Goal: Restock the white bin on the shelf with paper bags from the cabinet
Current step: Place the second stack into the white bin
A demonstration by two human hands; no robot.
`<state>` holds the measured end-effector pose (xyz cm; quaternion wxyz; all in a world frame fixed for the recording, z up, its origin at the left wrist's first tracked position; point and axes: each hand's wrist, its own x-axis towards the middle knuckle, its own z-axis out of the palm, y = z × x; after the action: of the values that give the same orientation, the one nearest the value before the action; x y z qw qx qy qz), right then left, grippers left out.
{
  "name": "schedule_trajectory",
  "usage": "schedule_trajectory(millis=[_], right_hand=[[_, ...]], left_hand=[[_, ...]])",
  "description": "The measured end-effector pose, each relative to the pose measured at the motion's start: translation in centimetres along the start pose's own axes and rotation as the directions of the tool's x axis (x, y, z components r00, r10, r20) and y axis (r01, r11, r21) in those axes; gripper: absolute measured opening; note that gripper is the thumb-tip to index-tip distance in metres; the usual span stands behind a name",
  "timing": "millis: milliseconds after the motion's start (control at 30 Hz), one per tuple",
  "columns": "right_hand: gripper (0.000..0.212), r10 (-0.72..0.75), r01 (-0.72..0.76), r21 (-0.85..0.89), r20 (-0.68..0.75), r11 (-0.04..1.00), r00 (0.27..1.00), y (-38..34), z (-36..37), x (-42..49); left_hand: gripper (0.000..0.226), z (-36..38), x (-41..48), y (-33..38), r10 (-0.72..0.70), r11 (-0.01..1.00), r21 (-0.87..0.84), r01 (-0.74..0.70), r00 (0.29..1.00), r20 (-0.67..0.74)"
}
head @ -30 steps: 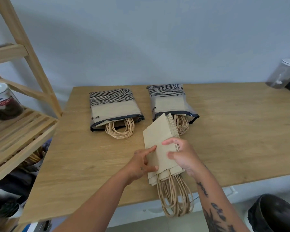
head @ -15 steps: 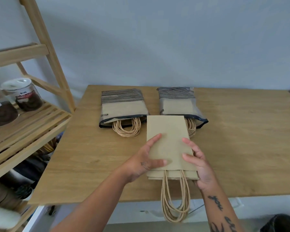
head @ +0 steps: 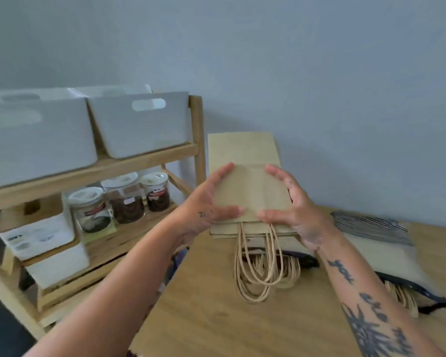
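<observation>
Paper bags (head: 245,161), a thin flat stack of brown ones, are held up above the near end of the bench (head: 216,318), their twisted paper handles (head: 255,274) dangling loose below the lower edge. The left hand (head: 206,210) pinches one side and the right hand (head: 294,215) the other, thumbs on the front face and fingers (head: 225,171) wrapped round the edges, so both hands are closed on the stack.

I'd judge it light and floppy: paper that will bow or fan apart if gripped by one corner, and the sheets look smooth enough to slide on each other. Holding low on both sides, near the folded mouth where the stack is thickest, seems the sound place. The handles could snag a rim.

Just behind and to the right, two sleeved packs of bags (head: 381,243) lie on the bench. To the left stands the wooden shelf (head: 149,157), with two white bins (head: 139,124) side by side on its top level and jars (head: 125,197) below. Which bin is meant I cannot tell.
</observation>
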<state>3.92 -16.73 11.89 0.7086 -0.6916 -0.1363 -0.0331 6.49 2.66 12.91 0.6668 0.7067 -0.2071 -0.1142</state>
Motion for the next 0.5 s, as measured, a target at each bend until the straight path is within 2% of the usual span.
schedule_trajectory(millis=[133,300,500], right_hand=[[0.079,-0.056,0.056,0.008,0.057,0.998,0.997,-3.1,3.6,7.1],[0.077,-0.064,0.050,0.093,0.158,0.994,0.985,-8.4,8.0,15.0],[0.074,-0.130,0.109,0.104,0.219,0.989,0.967,-14.1,13.6,24.7]], left_hand=[[0.087,-5.9,2.0,4.1,0.081,0.993,0.097,-0.073,0.993,-0.081],[0.092,-13.0,3.9,10.7,0.082,0.995,0.058,-0.076,0.991,-0.109],[0.097,-21.4,7.2,17.7,0.144,0.980,0.172,-0.104,0.961,-0.236]])
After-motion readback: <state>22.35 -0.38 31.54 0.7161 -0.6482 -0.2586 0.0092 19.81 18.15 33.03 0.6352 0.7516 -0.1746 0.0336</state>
